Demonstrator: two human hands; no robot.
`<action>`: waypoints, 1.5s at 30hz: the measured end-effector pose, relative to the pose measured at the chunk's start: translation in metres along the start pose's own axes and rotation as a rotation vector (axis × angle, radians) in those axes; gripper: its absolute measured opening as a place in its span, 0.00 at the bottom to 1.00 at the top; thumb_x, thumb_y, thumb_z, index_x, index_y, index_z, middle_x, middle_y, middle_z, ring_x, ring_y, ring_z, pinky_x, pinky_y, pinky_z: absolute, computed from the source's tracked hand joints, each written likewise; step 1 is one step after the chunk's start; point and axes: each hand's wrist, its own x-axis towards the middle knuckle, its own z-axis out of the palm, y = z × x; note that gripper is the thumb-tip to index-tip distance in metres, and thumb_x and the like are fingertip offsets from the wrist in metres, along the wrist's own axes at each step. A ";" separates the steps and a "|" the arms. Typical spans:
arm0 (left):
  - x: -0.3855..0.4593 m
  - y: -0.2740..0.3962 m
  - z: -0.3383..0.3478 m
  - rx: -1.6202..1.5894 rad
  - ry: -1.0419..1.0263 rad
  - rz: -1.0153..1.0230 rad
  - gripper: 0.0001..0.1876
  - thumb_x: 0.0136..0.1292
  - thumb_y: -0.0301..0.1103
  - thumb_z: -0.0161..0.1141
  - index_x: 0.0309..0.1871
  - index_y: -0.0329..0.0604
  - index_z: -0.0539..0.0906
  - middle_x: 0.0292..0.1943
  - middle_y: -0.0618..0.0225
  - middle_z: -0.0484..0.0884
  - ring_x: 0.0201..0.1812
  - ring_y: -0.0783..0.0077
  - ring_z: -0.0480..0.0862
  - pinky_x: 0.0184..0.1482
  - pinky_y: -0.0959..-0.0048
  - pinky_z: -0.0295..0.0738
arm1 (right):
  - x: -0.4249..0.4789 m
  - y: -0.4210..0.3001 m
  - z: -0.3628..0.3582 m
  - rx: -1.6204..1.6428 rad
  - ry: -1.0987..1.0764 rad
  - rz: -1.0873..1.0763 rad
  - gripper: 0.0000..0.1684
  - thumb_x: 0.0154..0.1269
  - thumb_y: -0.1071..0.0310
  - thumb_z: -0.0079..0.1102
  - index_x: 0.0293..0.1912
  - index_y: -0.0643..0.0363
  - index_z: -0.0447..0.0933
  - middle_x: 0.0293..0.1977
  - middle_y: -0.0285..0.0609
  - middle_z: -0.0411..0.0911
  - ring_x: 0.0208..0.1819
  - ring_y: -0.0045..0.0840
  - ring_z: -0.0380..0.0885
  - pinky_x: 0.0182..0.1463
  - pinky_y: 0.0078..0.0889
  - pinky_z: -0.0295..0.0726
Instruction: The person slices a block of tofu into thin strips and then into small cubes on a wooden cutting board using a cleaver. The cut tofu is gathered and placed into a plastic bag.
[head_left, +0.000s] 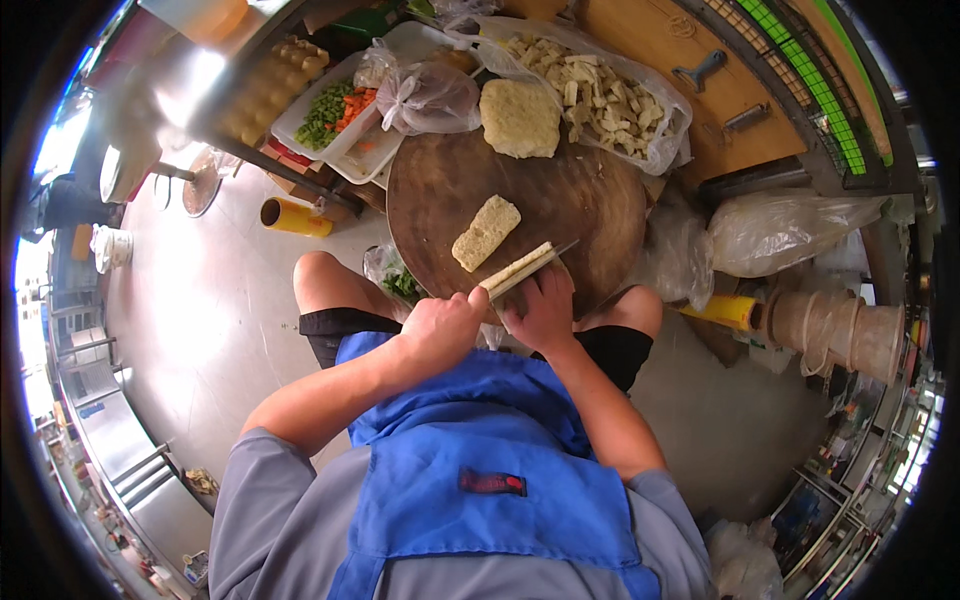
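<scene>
My left hand (444, 324) grips the handle of a knife (529, 274), whose blade points up and to the right over a round wooden chopping block (420, 176). Along the blade's far side lies a narrow pale strip of spongy, tofu-like food (517, 268). Close behind the blade, my right hand (546, 306) rests with bent fingers at the near edge of the block; what lies under its fingers is mostly hidden. Further in, a flat rectangular slice (486, 233) of the same food lies apart from the knife. A thick, uncut-looking slab (520, 118) sits at the block's far edge.
An open plastic bag (667, 146) of cut pale pieces (600, 94) lies beyond the block. At the far left are a white tray (363, 171) with chopped green vegetables (324, 116) and carrots (355, 105), and a knotted bag (431, 97). A peeler (701, 71) lies on a wooden board (739, 156).
</scene>
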 end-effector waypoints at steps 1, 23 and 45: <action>0.006 -0.001 0.004 0.000 0.019 0.017 0.14 0.63 0.24 0.59 0.50 0.33 0.71 0.35 0.46 0.87 0.34 0.43 0.90 0.34 0.50 0.84 | 0.001 0.001 0.001 0.019 0.002 0.011 0.33 0.52 0.56 0.69 0.57 0.60 0.79 0.55 0.58 0.74 0.58 0.58 0.72 0.65 0.63 0.73; 0.016 -0.035 0.021 -0.169 0.205 -0.126 0.15 0.67 0.28 0.60 0.53 0.37 0.70 0.33 0.45 0.87 0.38 0.37 0.88 0.40 0.43 0.82 | -0.001 -0.003 -0.018 0.012 0.045 -0.078 0.26 0.55 0.59 0.72 0.52 0.58 0.80 0.57 0.54 0.74 0.61 0.54 0.72 0.69 0.60 0.69; 0.006 0.007 0.012 -0.029 0.009 0.026 0.16 0.61 0.25 0.61 0.50 0.34 0.70 0.35 0.48 0.87 0.37 0.44 0.90 0.36 0.49 0.83 | -0.016 0.020 0.008 0.140 0.089 0.001 0.28 0.48 0.58 0.72 0.48 0.60 0.78 0.55 0.58 0.73 0.59 0.58 0.71 0.66 0.62 0.72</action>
